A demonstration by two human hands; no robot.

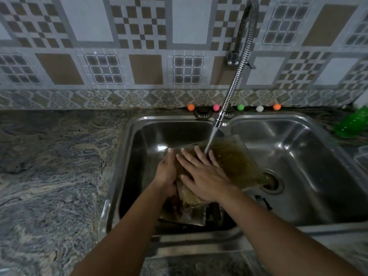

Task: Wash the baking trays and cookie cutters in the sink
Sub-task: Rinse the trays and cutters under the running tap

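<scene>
You held the baking tray point(237, 158) tilted across the divider of the double sink point(310, 156), its far corner raised toward the faucet point(235, 86) so the stream struck the upper face and ran down, probably to carry the brown residue toward the drain point(271, 181). Your left hand point(166, 172) was closed around the tray's near left edge, steadying it at that slant. Your right hand point(201, 172) lay flat on the tray, fingers spread wide, gripping nothing; it looked placed to rub the wet metal just below the water. More trays point(185, 212) sat stacked under your hands in the left basin, likely waiting their turn. I could not make out any cookie cutters. The stone surface point(49, 166) beside the sink carried nothing I could see.
</scene>
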